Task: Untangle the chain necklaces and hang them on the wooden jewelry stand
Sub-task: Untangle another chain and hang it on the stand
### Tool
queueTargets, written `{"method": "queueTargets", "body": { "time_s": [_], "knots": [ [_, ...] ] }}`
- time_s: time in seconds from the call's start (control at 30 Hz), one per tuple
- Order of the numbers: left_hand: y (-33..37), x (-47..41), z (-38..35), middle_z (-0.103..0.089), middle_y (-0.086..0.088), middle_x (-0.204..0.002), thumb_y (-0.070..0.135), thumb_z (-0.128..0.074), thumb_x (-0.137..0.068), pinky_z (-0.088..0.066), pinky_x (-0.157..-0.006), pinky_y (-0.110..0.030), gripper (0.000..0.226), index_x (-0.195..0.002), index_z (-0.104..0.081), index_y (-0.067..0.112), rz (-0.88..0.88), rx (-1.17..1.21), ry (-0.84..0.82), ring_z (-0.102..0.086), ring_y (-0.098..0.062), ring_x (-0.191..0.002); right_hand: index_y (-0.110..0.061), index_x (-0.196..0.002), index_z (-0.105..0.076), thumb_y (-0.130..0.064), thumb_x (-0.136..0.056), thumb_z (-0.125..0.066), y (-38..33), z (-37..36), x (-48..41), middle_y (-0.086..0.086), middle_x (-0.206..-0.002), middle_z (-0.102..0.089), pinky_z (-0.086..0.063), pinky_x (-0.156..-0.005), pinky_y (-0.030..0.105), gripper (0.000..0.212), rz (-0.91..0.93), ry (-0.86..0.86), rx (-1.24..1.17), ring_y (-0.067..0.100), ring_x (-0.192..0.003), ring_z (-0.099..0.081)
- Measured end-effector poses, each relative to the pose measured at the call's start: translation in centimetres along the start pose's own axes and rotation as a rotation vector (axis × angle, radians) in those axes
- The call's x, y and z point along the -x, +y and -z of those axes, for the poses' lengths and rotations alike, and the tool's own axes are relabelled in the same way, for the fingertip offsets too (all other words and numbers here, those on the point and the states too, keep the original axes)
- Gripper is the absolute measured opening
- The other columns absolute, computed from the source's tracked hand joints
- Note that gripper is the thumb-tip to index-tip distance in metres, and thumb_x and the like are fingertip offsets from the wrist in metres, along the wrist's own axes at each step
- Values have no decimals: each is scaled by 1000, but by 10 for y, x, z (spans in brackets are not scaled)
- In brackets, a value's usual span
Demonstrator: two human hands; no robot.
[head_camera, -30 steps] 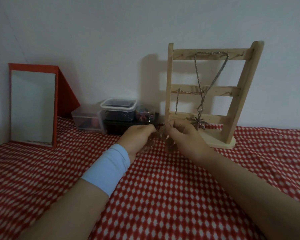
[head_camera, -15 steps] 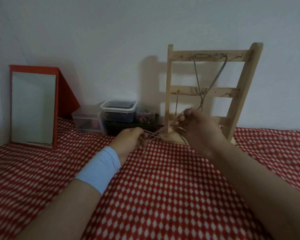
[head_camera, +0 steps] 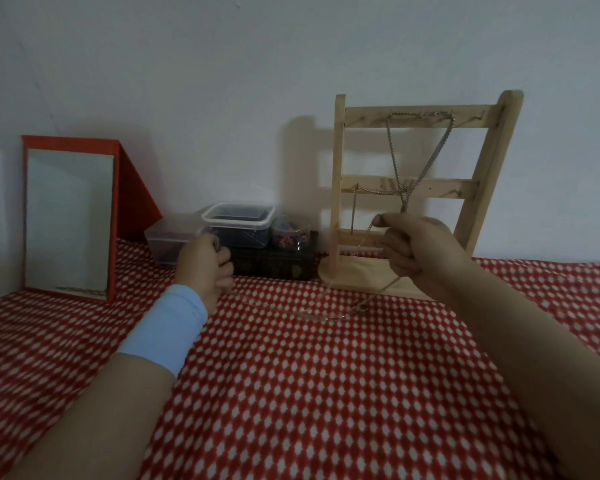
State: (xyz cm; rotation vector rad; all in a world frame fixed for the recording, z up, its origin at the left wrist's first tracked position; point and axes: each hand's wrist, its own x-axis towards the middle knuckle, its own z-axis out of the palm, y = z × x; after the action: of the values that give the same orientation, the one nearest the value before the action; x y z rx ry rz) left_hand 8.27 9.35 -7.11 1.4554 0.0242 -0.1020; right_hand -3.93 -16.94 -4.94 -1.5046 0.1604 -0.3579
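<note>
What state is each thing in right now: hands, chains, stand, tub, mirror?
Wooden stand, upright.
Silver necklace, hanging from the stand's top rung.
Thin chain, unhung, sagging onto the cloth between both hands.
Right hand, raised before the stand, gripping one end of it.
Left hand, fingers curled, seemingly round its other end.
Lidded tub, closed.
Mirror, propped upright.

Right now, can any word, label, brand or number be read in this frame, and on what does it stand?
None can be read.
The wooden jewelry stand, the mirror, the clear lidded tub and the chain necklace show no lettering.
Pale marks on the dark box are too blurred to tell.
</note>
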Motion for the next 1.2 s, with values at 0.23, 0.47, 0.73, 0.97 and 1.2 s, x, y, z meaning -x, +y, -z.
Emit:
{"method": "queueTargets", "body": {
  "time_s": [0.23, 0.47, 0.73, 0.97, 1.2],
  "knots": [
    [-5, -6, 17, -63, -15, -95, 21, -41, -97, -46, -81, -34, 28, -84, -60, 6, -227, -1258, 46, -57, -27, -84, -8, -89, -64, -16, -103, -49, -11, -4, 5, -5, -46, -37, -25, -38, 23, 22, 106, 124, 212, 11, -39, -28],
    [3, 22, -19, -65, -5, -123, 27, -58, -92, -46, -102, -35, 30, -119, -67, 17, -506, -1314, -271, -61, -22, -112, -10, -87, -66, -20, -106, -47, -17, -15, 14, -2, -51, -44, -24, -41, 23, 28, 159, -149, 279, 11, -42, -30],
    [16, 72, -77, -63, 1, -67, 20, -57, -97, -54, -74, -29, 19, -88, -73, 26, -261, -388, -779, -60, -14, -62, -11, -87, -68, -17, -105, -50, -31, -15, 19, -5, -51, -37, -27, -41, 20, 26, 268, -143, 182, 8, -43, -29],
    [34, 55, -66, -42, 2, -58, 24, -49, -101, -49, -51, -30, 27, -80, -63, 14, -176, -260, -694, -38, -11, -46, -21, -80, -72, -39, -99, -60, -40, 8, 13, -4, -78, -70, -42, -58, 19, 29, 167, -114, 1057, 8, -66, -63],
    [0, 50, -60, -68, 11, -111, 20, -66, -91, -45, -90, -15, 27, -117, -68, 27, -275, -857, -818, -62, -2, -100, -26, -77, -78, -38, -92, -65, -41, 16, 18, -5, -83, -73, -47, -61, 23, 23, -167, -392, 1366, 9, -64, -59]
  ]
}}
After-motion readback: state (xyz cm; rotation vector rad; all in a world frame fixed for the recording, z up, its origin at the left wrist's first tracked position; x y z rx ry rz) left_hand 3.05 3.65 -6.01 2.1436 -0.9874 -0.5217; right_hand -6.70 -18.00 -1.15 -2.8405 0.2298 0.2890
